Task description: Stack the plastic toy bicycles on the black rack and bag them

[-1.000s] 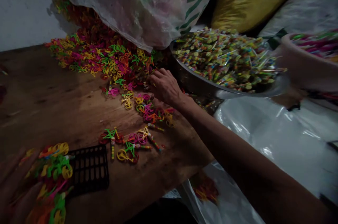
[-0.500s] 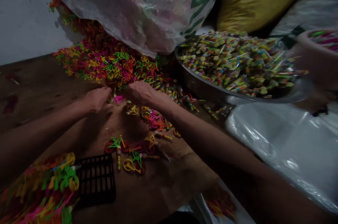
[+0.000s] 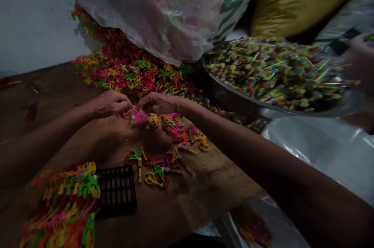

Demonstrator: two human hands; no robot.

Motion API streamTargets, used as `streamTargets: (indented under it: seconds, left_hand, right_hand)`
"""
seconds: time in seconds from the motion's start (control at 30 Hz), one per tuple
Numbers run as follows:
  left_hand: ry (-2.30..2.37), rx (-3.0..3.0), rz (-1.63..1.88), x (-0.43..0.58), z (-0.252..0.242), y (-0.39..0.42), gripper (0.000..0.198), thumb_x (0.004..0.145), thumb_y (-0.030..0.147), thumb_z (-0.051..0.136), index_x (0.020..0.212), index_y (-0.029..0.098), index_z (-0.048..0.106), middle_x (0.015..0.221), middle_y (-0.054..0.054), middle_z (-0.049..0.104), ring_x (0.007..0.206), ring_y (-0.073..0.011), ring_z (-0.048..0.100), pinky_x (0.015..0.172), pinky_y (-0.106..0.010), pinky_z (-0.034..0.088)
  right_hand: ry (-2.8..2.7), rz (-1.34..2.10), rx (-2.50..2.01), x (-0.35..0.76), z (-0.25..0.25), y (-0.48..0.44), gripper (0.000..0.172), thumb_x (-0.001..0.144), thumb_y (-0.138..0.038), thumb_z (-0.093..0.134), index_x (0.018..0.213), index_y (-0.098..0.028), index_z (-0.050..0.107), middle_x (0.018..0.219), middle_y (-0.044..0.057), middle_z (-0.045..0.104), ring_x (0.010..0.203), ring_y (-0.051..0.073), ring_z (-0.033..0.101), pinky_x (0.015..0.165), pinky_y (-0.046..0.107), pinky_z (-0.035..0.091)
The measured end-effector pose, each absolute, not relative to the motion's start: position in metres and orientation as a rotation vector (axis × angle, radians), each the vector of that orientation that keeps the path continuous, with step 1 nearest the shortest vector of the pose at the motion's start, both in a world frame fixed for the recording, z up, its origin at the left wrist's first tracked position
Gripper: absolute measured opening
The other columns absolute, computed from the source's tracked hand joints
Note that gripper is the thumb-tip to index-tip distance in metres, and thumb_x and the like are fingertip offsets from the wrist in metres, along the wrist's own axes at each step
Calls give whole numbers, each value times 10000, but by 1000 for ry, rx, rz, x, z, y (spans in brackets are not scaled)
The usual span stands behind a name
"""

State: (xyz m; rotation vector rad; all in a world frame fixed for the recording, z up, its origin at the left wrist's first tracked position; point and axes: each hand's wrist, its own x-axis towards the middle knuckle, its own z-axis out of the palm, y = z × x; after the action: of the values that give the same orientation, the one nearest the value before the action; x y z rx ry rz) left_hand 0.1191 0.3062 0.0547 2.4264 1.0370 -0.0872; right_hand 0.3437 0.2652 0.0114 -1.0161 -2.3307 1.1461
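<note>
Over the wooden tabletop [image 3: 210, 185], my left hand [image 3: 111, 104] is closed in a pinch at a small plastic toy piece with green and red showing beside its fingertips. My right hand [image 3: 159, 104] is curled, thumb and fingertips together, at the top of a pink plastic toy piece [image 3: 138, 116] between the two hands. The exact grip is blurred. Just under my right hand lies a yellow plastic toy [image 3: 152, 120]. Close by are pink and orange toy pieces [image 3: 182, 133]. Nearer me, small bicycle-shaped toys [image 3: 159, 172] lie with candy-filled tubes [image 3: 139, 172].
A big white sack [image 3: 163, 10] spills a heap of bright plastic pieces [image 3: 131, 69] behind my hands. To the right, a metal basin [image 3: 233, 98] brims with wrapped candy tubes [image 3: 277, 72]. A black slotted tray [image 3: 117, 191] sits front left, beside rows of colourful toys [image 3: 67, 201]. Clear plastic bags [image 3: 315, 143] lie at right.
My hands have come closer together, and the pink piece now shows raised between them. The whole view has shifted, so the surroundings appear further right.
</note>
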Motion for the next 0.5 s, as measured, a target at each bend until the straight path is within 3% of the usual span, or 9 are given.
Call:
streamTargets:
  seconds: [0.1, 0.17, 0.27, 0.33, 0.5]
  left_hand:
    - [1052, 2261, -41, 115, 61, 275, 384, 935, 353, 423, 1001, 155, 745, 798, -52, 748, 631, -131, 681, 629, -237, 550]
    - [1233, 2314, 11, 116, 58, 258, 352, 916, 282, 448, 992, 135, 758, 818, -67, 751, 677, -152, 701, 708, -276, 571]
    - [1478, 2465, 16, 114, 53, 247, 354, 872, 210, 477, 1043, 111, 770, 916, -75, 753, 903, -220, 727, 888, -359, 544]
    - [1486, 2489, -57, 109, 54, 243, 354, 873, 254, 512, 1084, 132, 769, 924, -41, 738, 973, -233, 713, 926, -380, 511]
    - [1100, 2728, -404, 98, 62, 216, 276, 844, 296, 619, 1052, 189, 765, 956, -14, 732, 920, -207, 700, 886, -340, 514]
  right_hand:
    - [-2048, 1432, -960, 337, 14, 226, 345, 808, -126, 513, 1076, -145, 729, 1006, 49, 769, 775, 132, 662, 722, 249, 516]
    - [-1928, 1224, -1158, 325, 4, 203, 366, 811, -97, 487, 1080, -144, 731, 1046, 79, 770, 781, 143, 671, 711, 257, 520]
    - [-1878, 648, -1474, 309, -16, 171, 352, 835, -67, 454, 1020, -133, 746, 996, 107, 770, 820, 177, 671, 741, 285, 499]
    - [-1938, 402, -1525, 309, -23, 150, 309, 888, -127, 461, 1000, -142, 749, 946, 106, 760, 824, 199, 664, 741, 306, 472]
    - [-1953, 330, -1607, 330, -29, 112, 282, 916, -241, 477, 894, -164, 747, 771, 82, 715, 662, 201, 601, 644, 318, 392]
